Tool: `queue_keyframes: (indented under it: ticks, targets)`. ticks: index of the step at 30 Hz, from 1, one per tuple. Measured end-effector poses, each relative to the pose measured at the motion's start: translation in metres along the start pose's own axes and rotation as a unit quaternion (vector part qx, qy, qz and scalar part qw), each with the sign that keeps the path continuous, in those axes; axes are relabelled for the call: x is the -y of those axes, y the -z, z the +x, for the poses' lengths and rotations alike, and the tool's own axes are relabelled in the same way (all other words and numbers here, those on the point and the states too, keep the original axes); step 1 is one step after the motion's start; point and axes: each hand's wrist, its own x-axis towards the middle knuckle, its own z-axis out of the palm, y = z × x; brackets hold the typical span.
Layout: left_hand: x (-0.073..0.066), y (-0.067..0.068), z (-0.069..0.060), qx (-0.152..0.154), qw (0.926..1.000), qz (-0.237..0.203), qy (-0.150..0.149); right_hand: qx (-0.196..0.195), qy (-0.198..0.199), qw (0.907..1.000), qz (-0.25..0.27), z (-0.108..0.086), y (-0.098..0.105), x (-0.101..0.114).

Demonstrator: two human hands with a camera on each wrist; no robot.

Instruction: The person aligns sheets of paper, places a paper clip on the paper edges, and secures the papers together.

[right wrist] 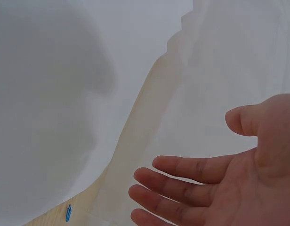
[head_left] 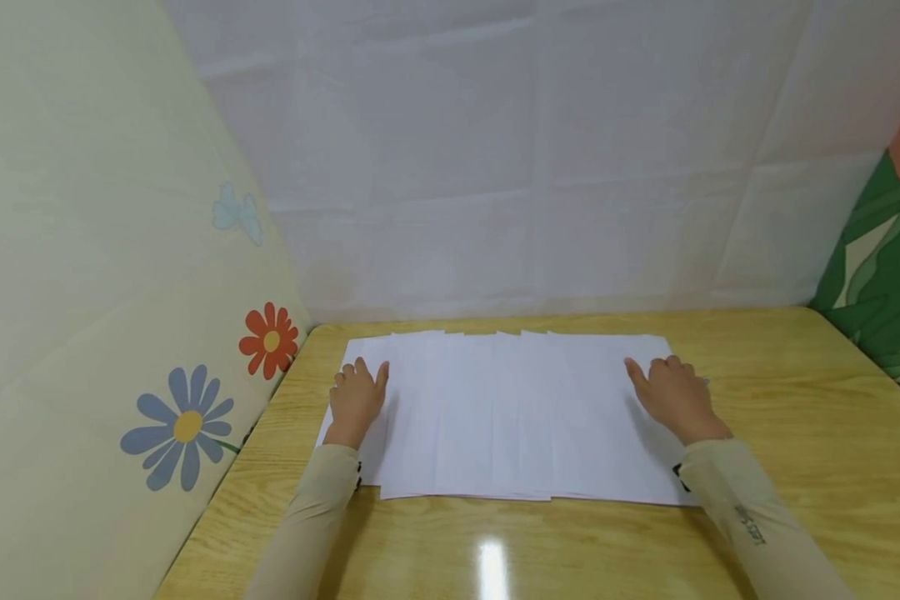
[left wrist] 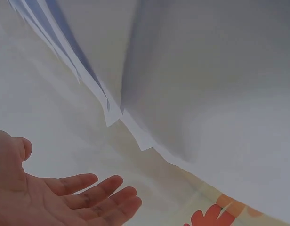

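Note:
White sheets of paper [head_left: 465,417] lie overlapped in a wide, fanned row on the wooden table. Over the left end of the row is my left hand [head_left: 356,400], its thumb apart from the fingers. My right hand [head_left: 678,398] is over the right end, and both cast shadows on the paper. In the left wrist view the left hand [left wrist: 74,197] has extended fingers and nothing in its palm, beside the uneven edges of the sheets [left wrist: 220,94]. Likewise the right hand [right wrist: 215,179] holds nothing, its fingers stretched towards the paper's edge [right wrist: 121,61].
Wood-grain tabletop [head_left: 802,400] shows around the paper. A white sheet-covered wall [head_left: 495,167] stands behind, and a cream wall with printed flowers [head_left: 187,427] borders the left side. A small blue object [right wrist: 68,213] appears near the paper's edge in the right wrist view.

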Motion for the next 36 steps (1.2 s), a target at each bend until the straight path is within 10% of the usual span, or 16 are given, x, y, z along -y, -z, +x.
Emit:
queue_keyframes:
  ticks: [36]
  targets:
    - [0.024, -0.001, 0.011, 0.064, 0.9946, 0.04, 0.071, 0.076, -0.089, 0.993, 0.016, 0.006, 0.001, -0.024]
